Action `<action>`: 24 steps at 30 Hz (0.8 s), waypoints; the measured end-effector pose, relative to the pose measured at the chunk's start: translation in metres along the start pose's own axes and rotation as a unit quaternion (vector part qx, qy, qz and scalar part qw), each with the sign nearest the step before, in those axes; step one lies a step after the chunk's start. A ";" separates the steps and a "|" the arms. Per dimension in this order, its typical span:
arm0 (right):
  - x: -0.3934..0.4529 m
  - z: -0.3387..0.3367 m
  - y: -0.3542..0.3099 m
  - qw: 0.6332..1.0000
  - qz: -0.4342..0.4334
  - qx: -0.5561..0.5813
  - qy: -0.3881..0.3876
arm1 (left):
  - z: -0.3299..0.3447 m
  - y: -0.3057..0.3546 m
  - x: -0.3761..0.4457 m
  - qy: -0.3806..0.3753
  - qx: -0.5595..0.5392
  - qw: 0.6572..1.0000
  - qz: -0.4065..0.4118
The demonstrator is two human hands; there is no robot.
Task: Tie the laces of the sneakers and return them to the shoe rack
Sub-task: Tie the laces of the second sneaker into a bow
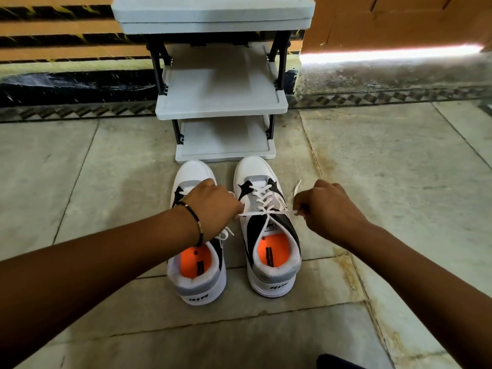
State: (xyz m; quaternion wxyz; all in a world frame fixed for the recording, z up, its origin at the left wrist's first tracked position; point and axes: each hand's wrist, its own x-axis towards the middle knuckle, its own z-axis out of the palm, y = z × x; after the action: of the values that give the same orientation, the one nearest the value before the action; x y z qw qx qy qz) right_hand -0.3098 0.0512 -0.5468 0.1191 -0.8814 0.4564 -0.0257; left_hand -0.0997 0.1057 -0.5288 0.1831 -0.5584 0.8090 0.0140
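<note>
Stone-tiled floor, orange wall

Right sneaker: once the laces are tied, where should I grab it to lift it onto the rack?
Probably the heel collar of the right sneaker, from above and behind. Its opening faces up and the heel points toward you, so fingers can hook inside while the toe already points at the rack. Both hands, left and right, currently pinch the lace.

Head camera looks forward and steeply down at the floor, close.
</note>
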 end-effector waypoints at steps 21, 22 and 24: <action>0.011 -0.006 0.008 0.967 0.075 0.204 -0.131 | 0.015 -0.017 -0.001 0.018 -0.134 0.991 -0.014; 0.010 -0.011 0.010 0.927 0.100 0.314 -0.178 | 0.019 -0.018 -0.001 0.039 -0.201 0.979 -0.016; 0.009 -0.016 0.017 0.837 0.120 0.483 -0.229 | 0.021 -0.014 -0.004 0.093 -0.366 0.925 -0.035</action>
State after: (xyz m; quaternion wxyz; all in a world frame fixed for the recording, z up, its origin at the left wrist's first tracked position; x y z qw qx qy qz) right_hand -0.3205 0.0321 -0.5358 0.6327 -0.6314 0.4477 -0.0263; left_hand -0.0798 0.1087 -0.5446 -0.1097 -0.6132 0.7409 0.2511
